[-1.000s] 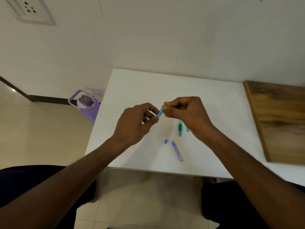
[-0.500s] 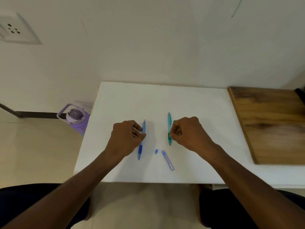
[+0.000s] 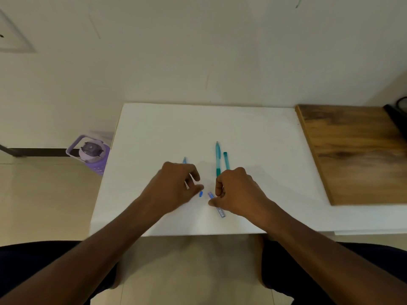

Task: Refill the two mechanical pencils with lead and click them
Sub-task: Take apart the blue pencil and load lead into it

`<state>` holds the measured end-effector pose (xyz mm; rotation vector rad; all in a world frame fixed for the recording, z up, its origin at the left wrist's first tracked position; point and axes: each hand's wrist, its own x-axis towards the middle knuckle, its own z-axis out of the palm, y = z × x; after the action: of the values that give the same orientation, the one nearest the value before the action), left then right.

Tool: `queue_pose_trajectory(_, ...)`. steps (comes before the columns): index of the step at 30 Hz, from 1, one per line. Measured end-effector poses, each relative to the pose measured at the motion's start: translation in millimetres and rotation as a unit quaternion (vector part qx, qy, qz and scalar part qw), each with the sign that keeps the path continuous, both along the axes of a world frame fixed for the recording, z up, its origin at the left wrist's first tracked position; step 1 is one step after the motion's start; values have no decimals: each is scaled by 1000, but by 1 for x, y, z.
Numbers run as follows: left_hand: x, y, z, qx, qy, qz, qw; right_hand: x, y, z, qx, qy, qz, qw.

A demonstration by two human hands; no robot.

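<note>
A blue mechanical pencil [image 3: 184, 160] lies on the white table [image 3: 253, 133]; only its far tip shows past my left hand [image 3: 176, 186]. That hand hovers over it with loosely curled fingers, and its thumb is close to a small blue cap [image 3: 200, 194]. A teal mechanical pencil [image 3: 217, 157] lies upright in view, with a separate teal piece [image 3: 226, 160] just right of it. My right hand [image 3: 237, 192] pinches the far end of the clear-blue lead case [image 3: 221, 212], which lies flat on the table.
A wooden board [image 3: 352, 150] covers the table's right side, with a dark object [image 3: 396, 115] at its far corner. A purple water bottle [image 3: 92, 153] stands on the floor left of the table. The wall is right behind the table.
My left hand let go of the blue pencil and slid nearer, toward the small cap. My right hand left the teal pencil and came down onto the lead case.
</note>
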<state>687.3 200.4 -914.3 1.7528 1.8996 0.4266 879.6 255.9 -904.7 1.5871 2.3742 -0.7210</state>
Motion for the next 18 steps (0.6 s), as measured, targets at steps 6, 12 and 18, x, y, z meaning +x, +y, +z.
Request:
queue_pose_trajectory(6, 20, -2, -13, -42, 43, -31, 998, -3, -5, 0, 4, 5, -15, 1000)
queue_pose_trajectory(12, 22, -7, -12, -15, 22, -21, 999, 3, -3, 5, 15, 49, -23, 998)
queue_pose_trajectory(18, -7, 7, 15, 50, -198, 127, 971, -1, 2, 13, 37, 176, -29, 983)
